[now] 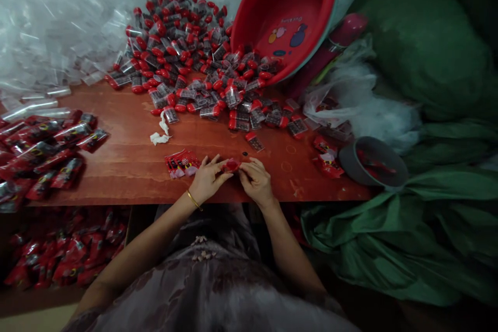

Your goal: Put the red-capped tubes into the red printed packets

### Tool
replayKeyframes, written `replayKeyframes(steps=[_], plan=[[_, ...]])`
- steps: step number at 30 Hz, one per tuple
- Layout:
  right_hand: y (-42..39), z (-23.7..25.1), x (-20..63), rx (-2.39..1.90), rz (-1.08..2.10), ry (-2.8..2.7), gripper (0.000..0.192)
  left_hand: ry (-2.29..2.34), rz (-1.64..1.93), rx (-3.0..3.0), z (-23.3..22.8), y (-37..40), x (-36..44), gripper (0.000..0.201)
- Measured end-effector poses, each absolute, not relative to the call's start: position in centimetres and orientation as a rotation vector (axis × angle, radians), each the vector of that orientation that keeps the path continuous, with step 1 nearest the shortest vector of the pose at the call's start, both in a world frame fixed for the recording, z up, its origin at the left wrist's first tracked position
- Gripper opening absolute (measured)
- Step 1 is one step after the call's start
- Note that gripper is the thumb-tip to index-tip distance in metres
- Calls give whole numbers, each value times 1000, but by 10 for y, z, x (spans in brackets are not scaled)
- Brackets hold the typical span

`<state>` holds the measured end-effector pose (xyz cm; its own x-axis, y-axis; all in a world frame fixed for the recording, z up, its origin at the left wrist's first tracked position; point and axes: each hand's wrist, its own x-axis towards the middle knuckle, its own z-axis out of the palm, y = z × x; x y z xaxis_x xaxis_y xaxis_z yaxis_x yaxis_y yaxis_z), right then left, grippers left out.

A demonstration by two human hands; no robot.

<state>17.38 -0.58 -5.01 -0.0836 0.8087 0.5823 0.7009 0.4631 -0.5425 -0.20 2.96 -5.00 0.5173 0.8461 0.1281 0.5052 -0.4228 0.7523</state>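
Left hand (205, 178) and right hand (254, 180) both pinching small red packet (231, 165) between fingertips, at near counter (128, 166) edge. Likely mid-packing step. Red sleeve stack (181, 162) just left.

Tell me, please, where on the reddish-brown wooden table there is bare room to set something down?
The widest bare patch of the reddish-brown wooden table lies between the flat red packets at left and the small red packet stack beside the left hand. A smaller patch lies right of the right hand, before the grey cup. The back is crowded with red-capped clear tubes spilling from the tipped red plastic basin.
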Motion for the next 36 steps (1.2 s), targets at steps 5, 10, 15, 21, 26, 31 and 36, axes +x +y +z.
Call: replayKeyframes(steps=[5, 10, 15, 21, 26, 31, 36], plan=[[-7, -46, 167, -1321, 55, -1807, 12, 1125, 702, 2098, -48, 27, -1, 35], [-11, -46, 157, -1388, 98, -1746, 14, 1111, 761, 2058, -47, 23, 1, 29], [-11, -49, 155, -1385, 113, -1719, 15, 1118, 714, 2099, -46, 26, 1, 27], [-9, -65, 160, -1364, 270, -1780, 15, 1121, 659, 2140, -46, 26, 0, 31], [-13, -56, 163, -1324, 398, -1660, 24, 1130, 646, 2142, -44, 27, 1, 29], [-3, -41, 169, -1254, 422, -1826, 25, 1120, 606, 2166, -49, 28, 1, 33], [8, -50, 172, -1160, 436, -1838, 25, 1137, 625, 2213, -58, 26, 1, 32]])
